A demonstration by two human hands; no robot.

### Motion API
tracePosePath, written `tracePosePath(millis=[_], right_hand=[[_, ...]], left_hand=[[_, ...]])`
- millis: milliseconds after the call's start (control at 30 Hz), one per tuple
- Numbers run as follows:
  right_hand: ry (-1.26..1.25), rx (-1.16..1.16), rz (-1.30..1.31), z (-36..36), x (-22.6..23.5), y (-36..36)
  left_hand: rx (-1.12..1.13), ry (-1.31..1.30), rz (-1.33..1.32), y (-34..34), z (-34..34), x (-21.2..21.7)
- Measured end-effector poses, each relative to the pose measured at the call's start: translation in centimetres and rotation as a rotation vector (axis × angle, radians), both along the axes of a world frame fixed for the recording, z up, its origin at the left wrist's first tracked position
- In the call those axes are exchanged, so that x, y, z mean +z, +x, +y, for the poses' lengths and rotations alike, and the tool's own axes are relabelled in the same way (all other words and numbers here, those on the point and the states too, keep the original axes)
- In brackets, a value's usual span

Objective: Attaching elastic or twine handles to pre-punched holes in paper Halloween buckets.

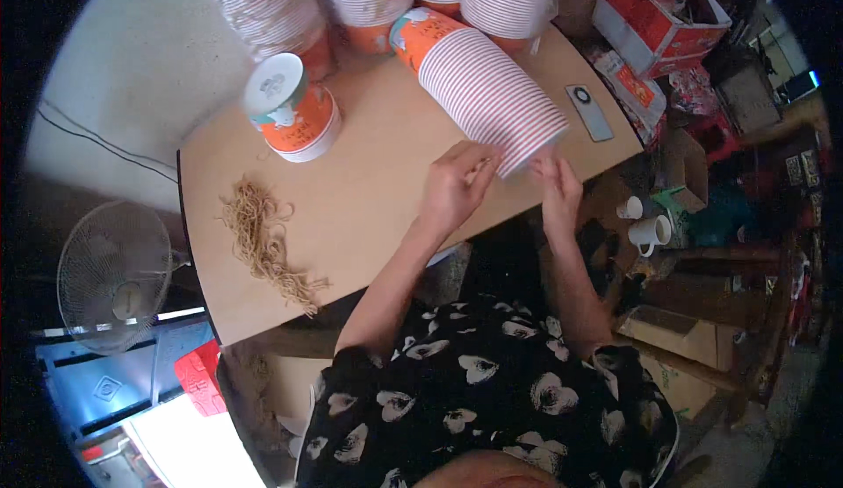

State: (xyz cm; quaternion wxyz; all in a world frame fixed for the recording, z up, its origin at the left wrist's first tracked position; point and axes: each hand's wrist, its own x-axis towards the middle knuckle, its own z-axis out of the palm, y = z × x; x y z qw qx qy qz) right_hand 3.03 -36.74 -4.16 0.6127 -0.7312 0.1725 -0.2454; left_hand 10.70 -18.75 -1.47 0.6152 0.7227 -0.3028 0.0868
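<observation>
A long nested stack of orange-and-white paper cups [479, 88] lies on its side across the tan table, ribbed with white rims. Its open end points toward me, overhanging the table's near edge, touching my fingers.

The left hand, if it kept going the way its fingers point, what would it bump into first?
The left hand already has its fingertips at the open end of the long stack of paper cups lying on the table. Going straight on, it would probably press into that stack's rim first.

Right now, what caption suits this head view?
Both hands, left hand and right hand, at the long cup stack's open end.
</observation>
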Motion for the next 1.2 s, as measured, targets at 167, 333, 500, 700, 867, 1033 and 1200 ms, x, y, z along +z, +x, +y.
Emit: tracePosePath(millis=[167,333,500,700,867,1033,1200], right_hand=[[0.29,0.178,-0.111,-1.6,-1.6,2.6],[0.41,0.277,-0.134,-1.5,-2.3,3.3],[0.298,0.228,-0.116,-2.0,-2.2,2.7],[0.403,0.119,-0.158,-2.0,-3.3,3.3],[-0.267,0.063,0.012,-3.4,-0.2,-2.8],[-0.513,-0.005,0.019,-2.8,6.5,-10.1],[-0.82,0.479,-0.298,4.8,10.3,-8.5]], left_hand=[[0.007,0.077,-0.162,0.6,-5.0,-0.5],[-0.014,-0.014,-0.007,0.6,-5.1,-1.0],[0.021,0.03,-0.201,0.9,-5.1,-1.5],[0.114,0.261,-0.21,-0.2,-5.5,-1.3],[0.191,0.196,-0.231,-0.8,-5.3,-1.8],[0.029,0.036,-0.243,-1.3,-1.0,-3.9],[0.207,0.293,0.078,-7.0,10.5,-7.1]])
